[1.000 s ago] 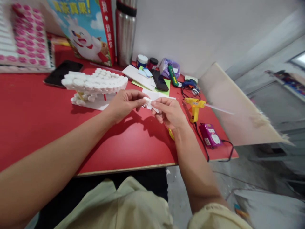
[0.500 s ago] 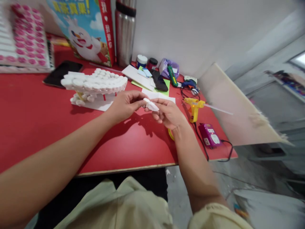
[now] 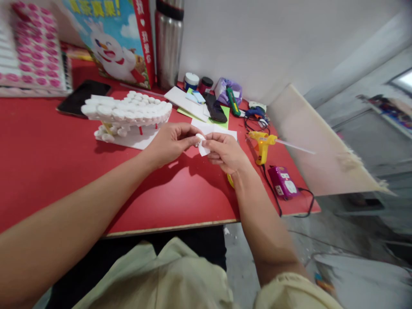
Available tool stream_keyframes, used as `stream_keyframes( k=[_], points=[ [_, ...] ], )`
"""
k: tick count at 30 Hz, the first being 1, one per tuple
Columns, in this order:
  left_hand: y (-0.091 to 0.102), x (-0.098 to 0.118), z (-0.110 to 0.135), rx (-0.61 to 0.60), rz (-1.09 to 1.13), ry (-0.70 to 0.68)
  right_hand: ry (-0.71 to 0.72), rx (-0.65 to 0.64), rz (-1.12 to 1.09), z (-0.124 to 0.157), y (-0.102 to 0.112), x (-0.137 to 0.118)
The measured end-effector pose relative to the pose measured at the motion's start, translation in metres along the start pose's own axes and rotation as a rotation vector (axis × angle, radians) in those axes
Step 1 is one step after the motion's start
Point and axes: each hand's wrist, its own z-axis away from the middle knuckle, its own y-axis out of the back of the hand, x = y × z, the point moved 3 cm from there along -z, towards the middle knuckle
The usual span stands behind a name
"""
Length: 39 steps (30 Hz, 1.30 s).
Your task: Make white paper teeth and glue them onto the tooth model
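Observation:
Both hands meet above the red table [image 3: 48,150], pinching one small white paper piece [image 3: 202,147] between them. My left hand [image 3: 169,141] grips its left end with thumb and fingers closed. My right hand [image 3: 225,152] holds the right end, fingers curled. A white model [image 3: 125,113] built of small round white pieces stands on a white base just left of my left hand. A sheet of white paper [image 3: 214,128] lies on the table right behind the hands.
A yellow glue gun [image 3: 263,143] and a pink power unit [image 3: 283,181] with black cable lie right of my right hand. Behind are a black phone [image 3: 84,95], a steel flask [image 3: 169,45], a colourful box [image 3: 112,40], small jars, a green cutter [image 3: 232,101] and a leaning board [image 3: 315,141].
The white piece has been turned between my fingers, from lying slanted to hanging down below the fingertips. Both hands stay in the same place.

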Motion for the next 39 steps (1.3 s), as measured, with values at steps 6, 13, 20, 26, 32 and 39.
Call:
stream_keyframes(
  k=[6, 13, 20, 26, 32, 39],
  points=[
    [-0.003, -0.004, 0.001, 0.047, 0.157, 0.079, 0.283, 0.137, 0.354, 0.005, -0.005, -0.006],
    [-0.004, -0.003, 0.001, 0.03, 0.111, 0.059, 0.062, 0.079, 0.042, 0.001, 0.002, 0.001],
    [-0.003, -0.004, 0.0, 0.048, 0.169, 0.064, 0.088, -0.014, -0.027, 0.002, -0.001, -0.001],
    [-0.002, -0.005, 0.0, 0.049, 0.196, 0.088, 0.094, -0.039, 0.016, 0.002, 0.001, -0.002],
    [-0.005, -0.001, 0.001, 0.057, 0.19, 0.083, 0.291, 0.177, 0.367, 0.003, -0.005, 0.001],
    [-0.006, -0.005, 0.001, 0.089, 0.196, 0.075, 0.525, 0.401, 0.706, 0.011, -0.016, 0.0]
  ],
)
